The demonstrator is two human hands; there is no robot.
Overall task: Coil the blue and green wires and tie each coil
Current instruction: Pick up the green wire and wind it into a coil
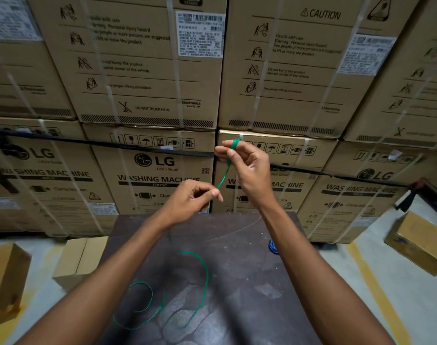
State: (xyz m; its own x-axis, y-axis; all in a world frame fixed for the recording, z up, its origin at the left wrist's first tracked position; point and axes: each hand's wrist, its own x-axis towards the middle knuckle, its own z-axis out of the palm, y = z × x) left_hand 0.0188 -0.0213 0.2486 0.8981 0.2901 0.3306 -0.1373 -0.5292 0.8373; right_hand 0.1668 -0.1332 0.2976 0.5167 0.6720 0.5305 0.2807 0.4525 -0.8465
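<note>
The green wire lies in loose loops on the dark table near me, and one end rises between my hands. My right hand is raised above the table's far edge with a few green turns wound around its fingertips. My left hand, lower and to the left, pinches the taut green strand that runs up to the right hand. The blue wire lies as a small bundle on the table's right side, partly hidden by my right forearm.
Stacked washing-machine cartons form a wall right behind the table. Small cardboard boxes stand on the floor at left and right. A black cable runs across the cartons. A thin scratch-like line crosses the tabletop.
</note>
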